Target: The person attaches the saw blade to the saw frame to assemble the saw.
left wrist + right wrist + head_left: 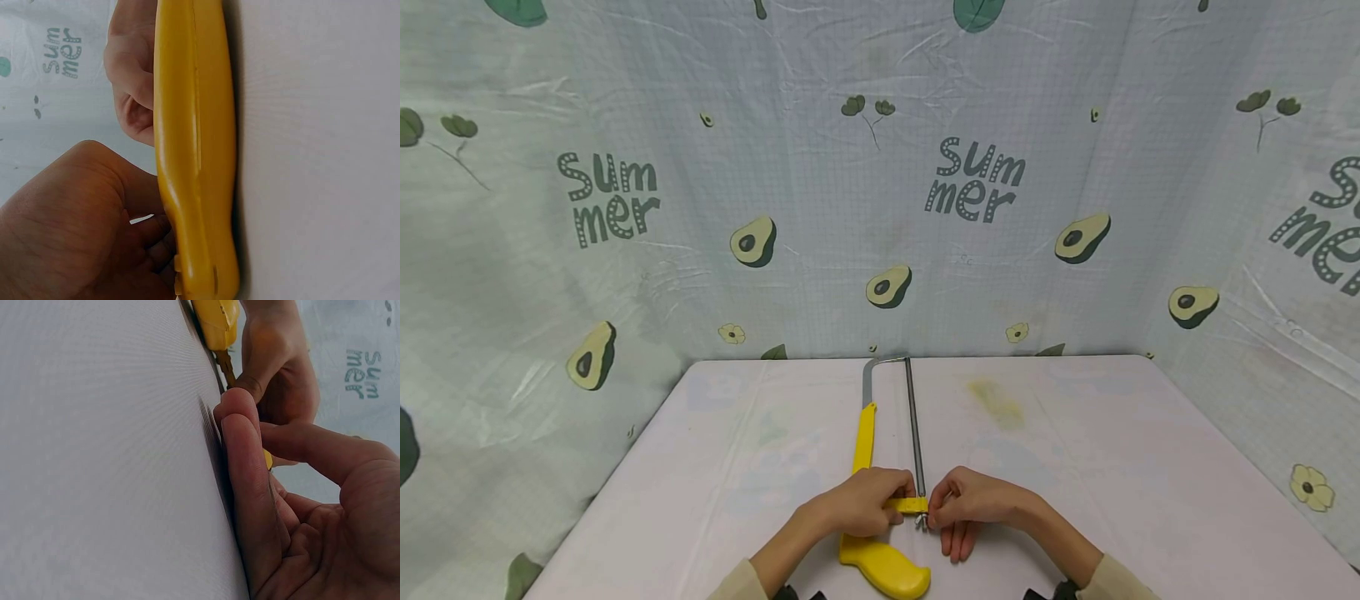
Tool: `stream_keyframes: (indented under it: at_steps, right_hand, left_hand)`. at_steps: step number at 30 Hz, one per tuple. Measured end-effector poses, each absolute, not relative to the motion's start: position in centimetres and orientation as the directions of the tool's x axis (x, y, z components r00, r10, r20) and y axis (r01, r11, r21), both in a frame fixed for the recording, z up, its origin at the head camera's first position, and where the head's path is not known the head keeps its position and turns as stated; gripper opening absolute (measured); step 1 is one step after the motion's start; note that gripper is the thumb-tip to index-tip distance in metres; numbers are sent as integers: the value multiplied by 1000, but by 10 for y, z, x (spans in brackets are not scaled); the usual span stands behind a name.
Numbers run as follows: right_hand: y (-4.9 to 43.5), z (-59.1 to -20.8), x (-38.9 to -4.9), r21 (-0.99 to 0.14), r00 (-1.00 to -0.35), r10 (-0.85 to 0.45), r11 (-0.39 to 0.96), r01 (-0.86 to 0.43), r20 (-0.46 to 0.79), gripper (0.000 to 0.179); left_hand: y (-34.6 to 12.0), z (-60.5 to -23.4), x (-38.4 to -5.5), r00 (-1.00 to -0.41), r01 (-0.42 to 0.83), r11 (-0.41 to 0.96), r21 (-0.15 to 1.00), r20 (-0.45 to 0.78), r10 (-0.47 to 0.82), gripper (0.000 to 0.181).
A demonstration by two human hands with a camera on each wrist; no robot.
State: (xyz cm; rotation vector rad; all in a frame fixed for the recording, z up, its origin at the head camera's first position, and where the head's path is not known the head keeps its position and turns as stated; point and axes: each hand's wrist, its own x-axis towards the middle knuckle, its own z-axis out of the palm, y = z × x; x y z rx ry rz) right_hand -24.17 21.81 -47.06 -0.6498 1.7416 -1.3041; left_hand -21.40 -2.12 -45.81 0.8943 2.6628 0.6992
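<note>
A hacksaw point(866, 437) lies on the table with its yellow handle point(891, 571) toward me and its grey bow at the far end. Its dark blade point(914, 425) runs along the right side, down to a yellow crosspiece point(907, 505) with a small metal wing nut point(922, 522) below it. My left hand point(867, 502) grips the hacksaw at the crosspiece, fingers curled over it. Thumb and forefinger of my right hand point(970, 500) pinch at the wing nut, its other fingers lying low along the table. In the left wrist view the handle point(197, 137) covers part of both hands.
The table point(1075, 433) has a pale cover with a faint yellowish stain point(997, 404) to the right of the blade. Behind and at both sides hangs a light curtain point(820, 192) printed with avocados and lettering, meeting the table's edges.
</note>
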Motion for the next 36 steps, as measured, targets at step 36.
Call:
stream_keyframes:
  at_steps: [36]
  right_hand:
    - [218,-472,-244,-940,-518,-792,332,79,-324,15]
  left_hand:
    - [-20,-459,-215,-785,500,701,509,-75,615,21]
